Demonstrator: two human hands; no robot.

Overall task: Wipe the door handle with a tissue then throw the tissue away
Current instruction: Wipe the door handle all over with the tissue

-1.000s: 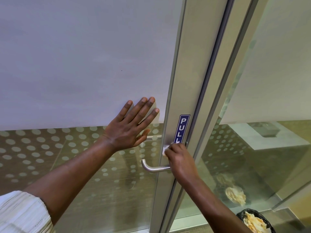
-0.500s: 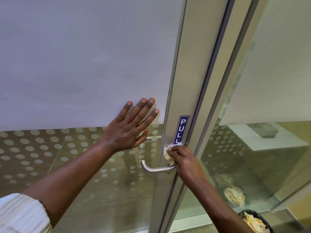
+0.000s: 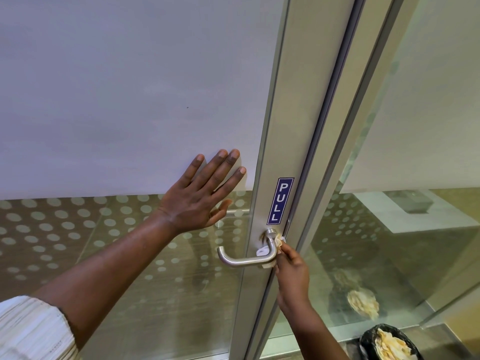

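Sliding lower, the right hand (image 3: 292, 275) is pinching the crumpled white tissue (image 3: 279, 241) against the brushed-metal lever handle (image 3: 244, 261) neck (wiping unfinished); left hand (image 3: 197, 201) is pressing flat, open, up-left of it.

Left hand (image 3: 200, 201) flat on door glass (image 3: 130, 100), left of door frame (image 3: 280, 126); door handle (image 3: 246, 258) on frame below PULL sign (image 3: 280, 201); tissue (image 3: 279, 241) between handle and right hand (image 3: 292, 276); bin (image 3: 387, 342) lower right.
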